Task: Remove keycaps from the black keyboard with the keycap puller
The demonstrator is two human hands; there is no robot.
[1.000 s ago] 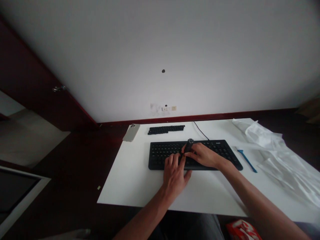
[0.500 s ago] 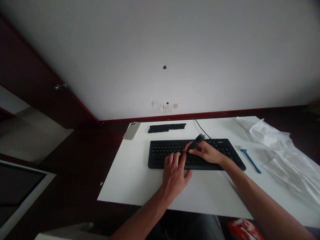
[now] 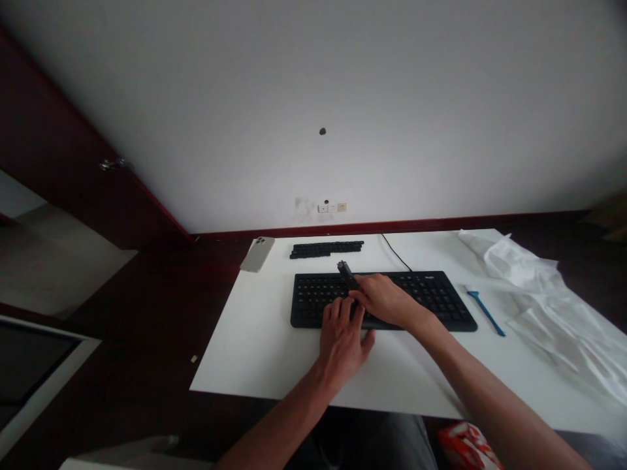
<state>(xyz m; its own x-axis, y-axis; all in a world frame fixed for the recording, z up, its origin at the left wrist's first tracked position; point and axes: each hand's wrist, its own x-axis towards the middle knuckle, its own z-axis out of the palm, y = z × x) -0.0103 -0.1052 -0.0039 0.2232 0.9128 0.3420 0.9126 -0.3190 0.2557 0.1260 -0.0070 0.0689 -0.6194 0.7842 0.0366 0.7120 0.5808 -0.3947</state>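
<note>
A black keyboard (image 3: 313, 312) lies on the white table. My left hand (image 3: 340, 333) rests on its front edge, fingers stretched over the lower keys and thumb apart on the tabletop. Beside those fingertips, my right hand (image 3: 385, 297) is closed around a slim black tool (image 3: 347, 274) over the middle of the keys. The tool's far end points up and to the left; its lower end is hidden by my hands, and I cannot tell its exact kind. Several loose black keycaps (image 3: 326, 249) sit in rows behind the keyboard.
A phone (image 3: 257, 254) lies at the back left. Right of the keyboard are a blue brush (image 3: 486, 313) and crumpled white wrapping (image 3: 533, 281). A cable (image 3: 396, 252) runs from the keyboard's back. A red-and-white package (image 3: 467, 447) is below the front edge.
My right hand has shifted left and turned, so the tool's upper end now leans left instead of right. My left hand stays nearly in place. The view has moved slightly.
</note>
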